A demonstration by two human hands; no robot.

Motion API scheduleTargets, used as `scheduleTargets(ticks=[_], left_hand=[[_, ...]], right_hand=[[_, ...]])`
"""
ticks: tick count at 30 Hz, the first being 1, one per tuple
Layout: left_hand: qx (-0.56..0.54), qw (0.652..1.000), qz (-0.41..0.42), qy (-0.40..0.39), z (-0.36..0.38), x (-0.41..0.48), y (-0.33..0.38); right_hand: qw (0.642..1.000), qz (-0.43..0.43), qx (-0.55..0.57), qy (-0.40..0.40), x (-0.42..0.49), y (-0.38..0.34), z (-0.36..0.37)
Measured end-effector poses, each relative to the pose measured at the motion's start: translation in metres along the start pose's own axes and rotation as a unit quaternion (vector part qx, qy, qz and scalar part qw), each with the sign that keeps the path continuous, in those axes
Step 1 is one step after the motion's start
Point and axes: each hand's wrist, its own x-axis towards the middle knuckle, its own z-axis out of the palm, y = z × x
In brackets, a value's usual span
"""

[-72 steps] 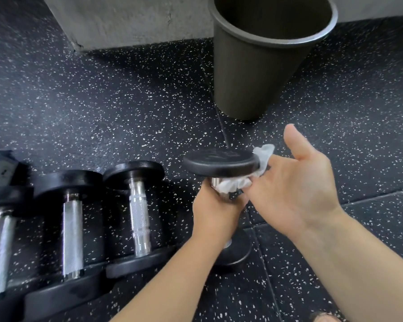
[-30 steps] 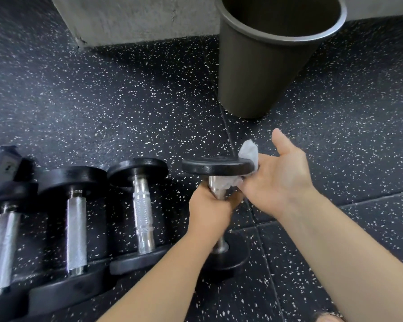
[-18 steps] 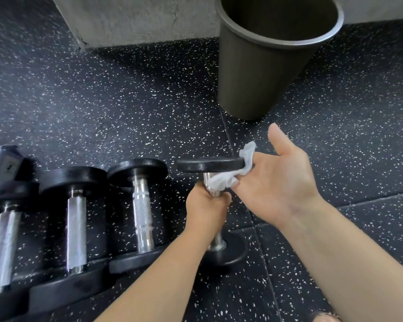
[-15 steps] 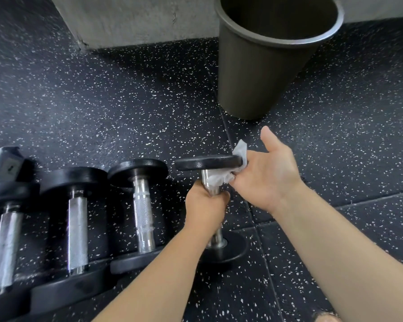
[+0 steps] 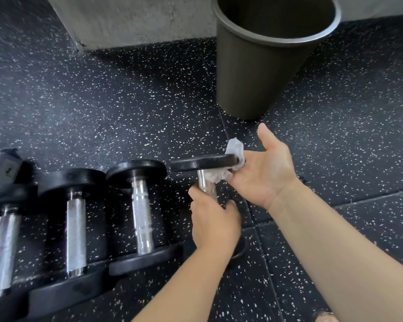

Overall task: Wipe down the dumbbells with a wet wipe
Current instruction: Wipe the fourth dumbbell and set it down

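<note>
A small dumbbell (image 5: 203, 162) with black round heads stands tilted on the speckled floor, its lower head mostly hidden behind my left hand (image 5: 215, 223), which grips the chrome handle. A crumpled white wet wipe (image 5: 234, 151) is wrapped around the right edge and underside of the upper head. My right hand (image 5: 265, 173) holds the wipe against that head with its fingers curled under, thumb pointing up. Three more dumbbells (image 5: 141, 205) lie side by side on the floor to the left.
A dark tapered bin (image 5: 261, 73) stands on the floor just beyond the hands. A grey concrete block or pillar base (image 5: 130, 22) is at the back left. A grey-blue packet (image 5: 0, 166) lies at the far left behind the dumbbells.
The held dumbbell has turned a little in my left hand, and my right hand has slid the wipe along the rim of the upper head. The other dumbbells have not moved.
</note>
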Motion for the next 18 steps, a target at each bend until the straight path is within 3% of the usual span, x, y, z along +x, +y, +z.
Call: scheduleTargets(ticks=[7, 10, 14, 18], left_hand=[[-0.143, 0.986, 0.02, -0.087, -0.008, 0.019, -0.006], [-0.173, 0.975, 0.031, -0.135, -0.01, 0.028, -0.004], [-0.218, 0.962, 0.035, -0.164, -0.007, 0.026, -0.003], [-0.227, 0.959, 0.028, -0.17, -0.009, 0.026, -0.01]], right_hand=[[0.999, -0.023, 0.0, -0.03, -0.014, -0.003, 0.011], [0.999, -0.038, 0.028, 0.008, -0.011, -0.008, 0.01], [0.996, 0.004, 0.05, 0.073, 0.001, -0.006, 0.003], [0.998, -0.011, 0.068, 0.015, -0.012, 0.0, 0.001]])
